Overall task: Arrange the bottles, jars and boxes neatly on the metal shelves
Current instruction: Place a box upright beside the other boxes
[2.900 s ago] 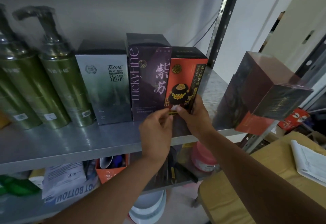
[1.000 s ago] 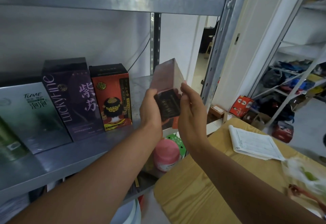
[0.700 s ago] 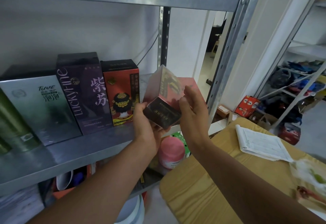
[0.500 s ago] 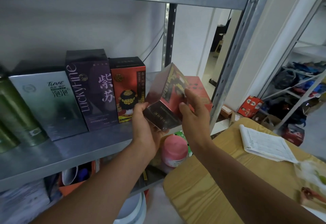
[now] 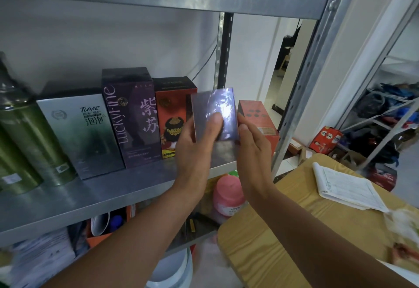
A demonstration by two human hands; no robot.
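Half a second ago I had the shiny box (image 5: 223, 106) tipped with its dark end towards me. Now I have turned it upright, glossy face to me and orange side to the right. My left hand (image 5: 192, 149) grips it with the thumb across the front, and my right hand (image 5: 251, 149) holds its right edge. It sits at the right end of the row on the metal shelf (image 5: 113, 188), just beside the red box (image 5: 172, 110). My hands hide its base, so I cannot tell if it is down. I reckon it only needs pushing back level and letting go.
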